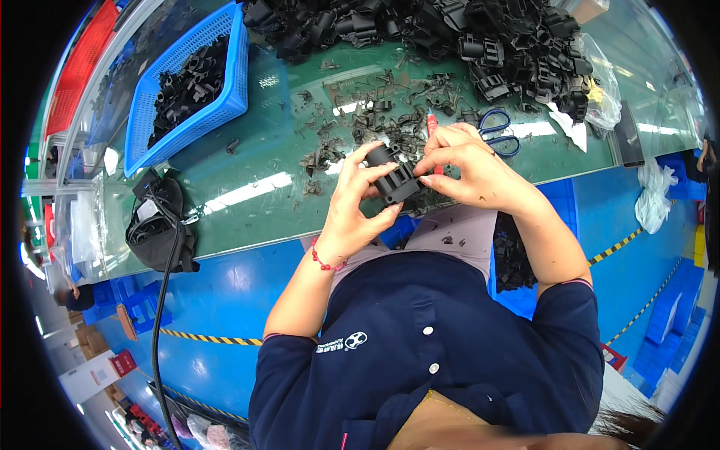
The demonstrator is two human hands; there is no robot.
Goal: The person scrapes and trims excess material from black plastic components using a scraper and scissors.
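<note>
My left hand (pixel 352 196) is closed around a black moulded plastic part (pixel 397 184) with a rounded end and open slots, held tilted above the table's near edge. My right hand (pixel 471 166) pinches at the right side of the same part with thumb and forefinger. A red pen-shaped tool (pixel 433 124) runs behind the right hand's fingers, its tip pointing away from me; whether the hand grips it, I cannot tell. Dark blue-handled scissors (pixel 498 132) lie just beyond the right hand. Small black plastic scraps (pixel 352 135) are scattered beyond both hands.
A large heap of black plastic parts (pixel 517 56) covers the table's far side. At the far left stands a blue basket (pixel 240 64) with more parts. A black pouch with a cable (pixel 161 225) hangs at the left edge. Clear plastic bags (pixel 600 90) sit at right.
</note>
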